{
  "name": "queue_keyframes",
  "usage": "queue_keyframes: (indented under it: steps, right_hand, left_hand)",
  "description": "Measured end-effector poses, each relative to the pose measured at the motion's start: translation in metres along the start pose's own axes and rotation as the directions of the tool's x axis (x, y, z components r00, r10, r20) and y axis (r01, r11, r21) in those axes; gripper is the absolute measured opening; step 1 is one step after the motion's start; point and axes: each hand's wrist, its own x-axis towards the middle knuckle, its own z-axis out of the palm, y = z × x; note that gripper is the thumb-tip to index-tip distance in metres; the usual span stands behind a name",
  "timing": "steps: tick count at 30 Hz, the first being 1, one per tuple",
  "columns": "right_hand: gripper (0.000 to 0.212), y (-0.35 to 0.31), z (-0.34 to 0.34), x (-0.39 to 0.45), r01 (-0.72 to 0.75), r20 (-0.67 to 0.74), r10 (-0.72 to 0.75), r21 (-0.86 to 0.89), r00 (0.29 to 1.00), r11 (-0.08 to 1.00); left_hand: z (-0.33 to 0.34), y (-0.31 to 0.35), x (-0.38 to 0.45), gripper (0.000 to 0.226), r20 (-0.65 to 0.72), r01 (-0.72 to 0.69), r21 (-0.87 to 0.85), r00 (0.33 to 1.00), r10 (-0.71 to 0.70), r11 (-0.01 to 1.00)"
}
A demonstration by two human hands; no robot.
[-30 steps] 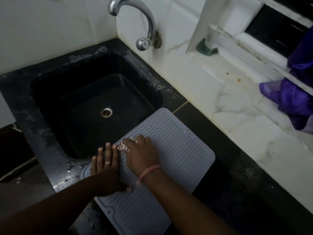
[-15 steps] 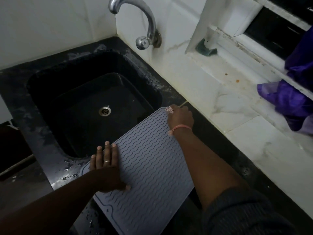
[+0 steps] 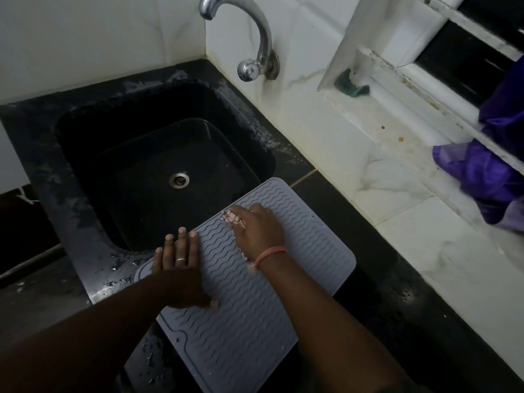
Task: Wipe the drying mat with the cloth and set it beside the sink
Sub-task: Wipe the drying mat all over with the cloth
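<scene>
On the drying mat (image 3: 249, 307), left hand (image 3: 181, 268) lies flat, right hand (image 3: 256, 229) presses cloth (image 3: 234, 217).

The drying mat (image 3: 249, 293) is a grey, flexible rectangle with rounded corners, its face covered in rows of raised wavy ridges and edged by a thin raised border line. It lies flat and turned at an angle on the dark worktop (image 3: 397, 307), its far corner reaching over the rim of the black sink (image 3: 85, 222) just beside it. The cloth (image 3: 234, 217) is a small pale pink wad, bunched up and mostly covered, pressed onto the mat's ridged face near the far corner; a scrap of it shows lower down too.
</scene>
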Motion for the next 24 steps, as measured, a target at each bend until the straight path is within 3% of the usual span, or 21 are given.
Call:
queue_keyframes:
  steps: [10, 13, 15, 18, 21, 24]
  right_hand:
    - [0.040, 0.067, -0.031, 0.060, -0.235, -0.120, 0.224, -0.089, 0.967, 0.968]
    - [0.039, 0.084, -0.043, 0.071, -0.399, -0.213, 0.374, -0.088, 0.903, 0.913]
    - [0.036, 0.094, -0.053, 0.070, -0.458, -0.290, 0.453, 0.056, 0.843, 0.887]
    - [0.033, 0.097, -0.059, 0.054, -0.376, -0.345, 0.474, 0.315, 0.810, 0.871]
    - [0.030, 0.071, -0.065, 0.040, -0.199, -0.379, 0.500, 0.606, 0.779, 0.770]
    - [0.037, 0.025, -0.056, 0.028, -0.047, -0.301, 0.382, 0.729, 0.874, 0.683]
  left_hand:
    - [0.003, -0.001, -0.003, 0.156, -0.030, -0.012, -0.010, 0.999, 0.012, 1.000]
    - [0.004, 0.000, -0.004, 0.155, -0.049, -0.020, -0.015, 0.999, 0.019, 1.000]
    - [0.003, 0.000, -0.005, 0.154, -0.054, -0.021, -0.020, 0.998, 0.020, 1.000]
    - [0.006, 0.001, -0.007, 0.154, -0.075, -0.024, -0.029, 0.997, 0.022, 0.999]
    - [0.011, -0.001, -0.006, 0.155, -0.125, -0.032, -0.033, 0.992, 0.028, 0.999]
    - [0.011, -0.003, -0.006, 0.157, -0.128, -0.027, -0.027, 0.991, 0.023, 0.999]
